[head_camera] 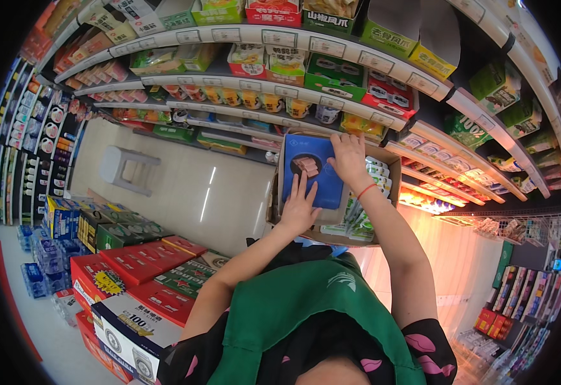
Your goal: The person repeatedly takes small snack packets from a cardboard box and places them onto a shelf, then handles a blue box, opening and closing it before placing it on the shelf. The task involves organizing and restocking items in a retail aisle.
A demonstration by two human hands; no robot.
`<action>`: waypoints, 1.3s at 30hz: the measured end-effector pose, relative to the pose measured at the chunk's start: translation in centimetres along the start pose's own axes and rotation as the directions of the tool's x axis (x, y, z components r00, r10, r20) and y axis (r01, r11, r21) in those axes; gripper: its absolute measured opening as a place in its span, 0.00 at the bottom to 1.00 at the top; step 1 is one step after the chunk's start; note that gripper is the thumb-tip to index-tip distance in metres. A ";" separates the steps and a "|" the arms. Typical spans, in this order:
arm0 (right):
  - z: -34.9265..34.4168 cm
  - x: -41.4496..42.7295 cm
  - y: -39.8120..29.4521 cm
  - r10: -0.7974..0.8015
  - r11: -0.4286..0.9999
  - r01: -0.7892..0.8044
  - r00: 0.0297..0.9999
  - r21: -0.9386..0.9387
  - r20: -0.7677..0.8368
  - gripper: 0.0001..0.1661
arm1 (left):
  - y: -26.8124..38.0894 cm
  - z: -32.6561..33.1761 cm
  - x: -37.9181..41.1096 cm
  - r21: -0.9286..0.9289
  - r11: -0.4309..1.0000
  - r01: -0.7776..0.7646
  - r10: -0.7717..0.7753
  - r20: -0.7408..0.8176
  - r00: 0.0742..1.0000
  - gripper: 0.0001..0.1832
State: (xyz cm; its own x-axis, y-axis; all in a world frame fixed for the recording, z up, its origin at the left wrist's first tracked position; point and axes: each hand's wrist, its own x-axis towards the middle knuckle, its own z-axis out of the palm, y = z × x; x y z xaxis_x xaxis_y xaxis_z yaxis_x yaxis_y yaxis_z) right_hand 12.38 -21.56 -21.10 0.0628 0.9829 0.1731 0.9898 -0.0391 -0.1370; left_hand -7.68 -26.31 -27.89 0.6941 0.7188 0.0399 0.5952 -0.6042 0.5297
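A blue flat box with a food picture on its face lies over the left part of an open cardboard carton. My left hand rests on the blue box's near left part, palm down and fingers apart. At its far right edge, my right hand grips the box, the thumb on the blue face and the fingers bent beyond the edge. Green and white packets fill the carton's right side. What lies beneath the blue box is hidden.
Shelves with a price-label rail curve across the far side, stocked with snack boxes and cups. A grey plastic stool stands on the floor to the left. Stacked beer cartons rise at near left, beside bottled-water packs.
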 end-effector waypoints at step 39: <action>-3.0 -4.0 0.3 0.060 0.991 -0.049 0.995 0.124 -0.085 0.50 | -0.2 -4.8 -2.3 -0.077 0.982 -0.174 0.160 -0.163 0.974 0.31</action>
State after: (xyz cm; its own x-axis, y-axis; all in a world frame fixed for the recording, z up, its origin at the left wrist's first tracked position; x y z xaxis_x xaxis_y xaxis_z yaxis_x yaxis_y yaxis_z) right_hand 12.86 -26.04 -18.87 0.1329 0.9598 0.2472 0.9619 -0.0647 -0.2657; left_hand -11.32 -26.20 -23.96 0.7047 0.6595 0.2616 0.4323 -0.6915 0.5787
